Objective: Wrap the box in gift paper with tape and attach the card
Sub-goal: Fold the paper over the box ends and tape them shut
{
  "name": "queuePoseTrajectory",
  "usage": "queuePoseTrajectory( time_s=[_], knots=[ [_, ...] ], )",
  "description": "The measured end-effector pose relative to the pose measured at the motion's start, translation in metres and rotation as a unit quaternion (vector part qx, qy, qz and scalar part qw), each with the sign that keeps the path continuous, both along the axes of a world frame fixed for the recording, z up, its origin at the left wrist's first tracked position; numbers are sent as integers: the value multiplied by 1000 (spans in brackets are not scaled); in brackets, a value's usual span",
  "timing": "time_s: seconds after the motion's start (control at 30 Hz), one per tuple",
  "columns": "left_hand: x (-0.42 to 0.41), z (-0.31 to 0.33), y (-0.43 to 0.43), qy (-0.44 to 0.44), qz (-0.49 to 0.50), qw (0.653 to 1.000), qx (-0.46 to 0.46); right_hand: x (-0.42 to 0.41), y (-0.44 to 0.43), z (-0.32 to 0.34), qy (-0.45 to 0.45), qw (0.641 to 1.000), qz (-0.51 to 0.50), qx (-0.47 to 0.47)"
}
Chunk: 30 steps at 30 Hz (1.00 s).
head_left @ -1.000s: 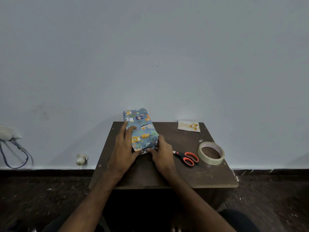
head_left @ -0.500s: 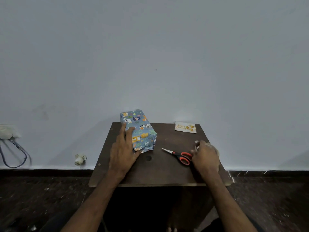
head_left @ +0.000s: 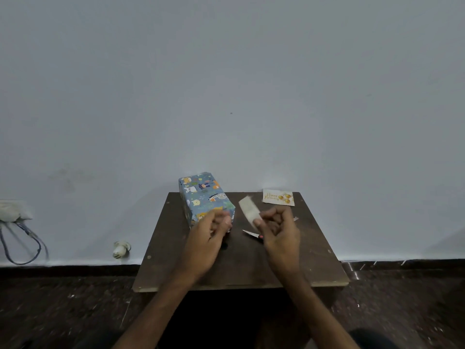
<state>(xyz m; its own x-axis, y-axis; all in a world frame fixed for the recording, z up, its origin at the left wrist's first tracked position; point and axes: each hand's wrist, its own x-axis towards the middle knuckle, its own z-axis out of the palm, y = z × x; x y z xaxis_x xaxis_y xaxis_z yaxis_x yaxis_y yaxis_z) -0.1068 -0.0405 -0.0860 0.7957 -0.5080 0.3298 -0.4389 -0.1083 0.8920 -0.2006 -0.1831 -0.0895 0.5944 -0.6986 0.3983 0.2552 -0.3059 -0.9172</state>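
The right grip (head_left: 279, 230) is pinching the blurred tape roll (head_left: 248, 210) above the desk (head_left: 314, 248). The left grip (head_left: 208, 235) is curling just in front of the wrapped box (head_left: 205, 197), which is sitting far left; blur is hiding whether it holds anything. The card (head_left: 278, 197) is lying far right, its gold script unreadable.

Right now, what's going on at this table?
A person is mid gift-wrap. The right hand holds the tape roll up above the table. The left hand, blurred with curled fingers, is in front of the paper-covered box. The card lies unattached at the far right corner; the scissors lie partly hidden behind the right hand.
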Motion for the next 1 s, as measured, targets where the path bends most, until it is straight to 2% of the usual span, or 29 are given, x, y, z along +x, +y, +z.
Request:
queuePoseTrajectory(
  time_s=[0.07, 0.17, 0.27, 0.47, 0.6, 0.77, 0.83, 0.9, 1.0],
  knots=[
    [-6, 1, -8, 106, -38, 993, -36, 3, 11, -5, -24, 999, 42, 9],
    [-11, 5, -12, 150, -69, 983, -80, 2, 16, -7, -7, 996, 88, -33],
    [-11, 4, -12, 133, -80, 985, -72, -3, 11, -3, -7, 994, 101, -39],
    [-12, 4, -5, 67, -103, 992, 4, -3, -15, -2, 13, 999, 10, -37],
    [-10, 2, -2, 42, -112, 993, 17, 2, -20, -3, 14, 999, 25, -21],
    [-8, 0, -1, 4, -124, 991, 53, 7, -22, -7, 35, 998, 13, -54],
    [-4, -2, 0, -4, -135, 987, 83, 8, -26, -8, 28, 993, -9, -118],
    [-1, -5, 3, 1, -154, 981, 116, 7, -30, -10, 34, 972, -18, -232],
    [-6, -5, 1, 69, -176, 975, 118, 4, -32, -16, 78, 902, -37, -423]
  ],
)
